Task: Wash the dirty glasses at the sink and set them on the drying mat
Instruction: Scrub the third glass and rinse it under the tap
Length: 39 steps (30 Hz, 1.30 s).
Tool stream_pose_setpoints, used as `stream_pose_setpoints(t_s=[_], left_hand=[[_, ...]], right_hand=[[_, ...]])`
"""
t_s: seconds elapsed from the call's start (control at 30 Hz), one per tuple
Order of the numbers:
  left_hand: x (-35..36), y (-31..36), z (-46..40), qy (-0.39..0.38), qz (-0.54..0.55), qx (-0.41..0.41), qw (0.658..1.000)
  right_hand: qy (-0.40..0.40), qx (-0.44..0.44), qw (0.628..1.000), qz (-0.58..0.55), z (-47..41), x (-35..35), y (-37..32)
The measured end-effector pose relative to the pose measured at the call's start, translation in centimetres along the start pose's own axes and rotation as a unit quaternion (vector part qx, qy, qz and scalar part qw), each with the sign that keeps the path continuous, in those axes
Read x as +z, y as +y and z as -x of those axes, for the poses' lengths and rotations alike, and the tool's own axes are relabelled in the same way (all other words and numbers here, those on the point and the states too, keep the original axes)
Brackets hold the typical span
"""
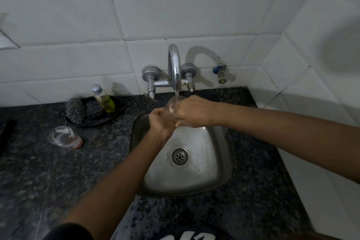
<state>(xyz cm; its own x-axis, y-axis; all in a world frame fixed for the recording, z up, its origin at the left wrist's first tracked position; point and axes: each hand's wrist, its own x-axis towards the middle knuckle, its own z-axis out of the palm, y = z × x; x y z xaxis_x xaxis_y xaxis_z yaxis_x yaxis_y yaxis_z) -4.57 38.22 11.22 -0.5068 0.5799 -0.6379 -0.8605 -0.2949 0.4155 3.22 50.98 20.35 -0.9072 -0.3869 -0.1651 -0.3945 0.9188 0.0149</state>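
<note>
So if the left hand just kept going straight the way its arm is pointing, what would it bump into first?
Most likely the glass it already holds under the running faucet, with the right hand on the glass's other side. Past those, the line leads to the faucet's base and the tiled wall, though depth is hard to judge from this single view.

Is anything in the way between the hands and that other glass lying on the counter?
Nothing visible blocks it. The second glass lies on bare counter left of the sink; both hands, left and right, hold a glass under the tap.

dull steel sink (204,161), shiny chrome tap (174,64), speckled polished stone counter (58,177).
</note>
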Motion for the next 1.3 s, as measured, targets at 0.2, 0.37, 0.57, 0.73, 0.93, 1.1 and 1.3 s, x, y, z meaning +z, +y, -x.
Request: stream_pose_setpoints(t_s=[0.2,0.37,0.57,0.73,0.93,1.1,1.3], left_hand=[[1.3,1.5,-0.6,0.011,-0.112,-0.038,0.993],[1.1,-0.7,-0.1,0.076,-0.103,0.016,0.992],[0.9,0.7,-1.4,-0.007,-0.074,-0.004,0.997],[0.2,-0.8,-2.0,-0.006,-0.027,-0.02,0.999],[0.6,0.4,-2.4,-0.042,-0.103,0.007,0.994],[-0.6,0.0,-3.1,-0.036,-0.031,-0.085,0.995],[0.8,0.7,-2.4,-0.033,-0.119,-0.01,0.992]], right_hand=[[0.0,-0.091,0.992,0.089,-0.8,0.9,1.3],[-0.013,-0.06,0.997,0.038,-0.6,-0.2,0.8],[0.018,-0.013,0.999,0.046,-0.6,1.3,1.3],[-0.032,-0.005,0.999,0.031,-0.3,1.0,1.0],[0.085,-0.047,0.993,0.062,-0.5,0.8,0.7],[-0.013,-0.039,0.996,0.085,-0.3,0.7,0.6],[0.023,0.033,0.994,0.102,-0.2,2.0,-0.5]])
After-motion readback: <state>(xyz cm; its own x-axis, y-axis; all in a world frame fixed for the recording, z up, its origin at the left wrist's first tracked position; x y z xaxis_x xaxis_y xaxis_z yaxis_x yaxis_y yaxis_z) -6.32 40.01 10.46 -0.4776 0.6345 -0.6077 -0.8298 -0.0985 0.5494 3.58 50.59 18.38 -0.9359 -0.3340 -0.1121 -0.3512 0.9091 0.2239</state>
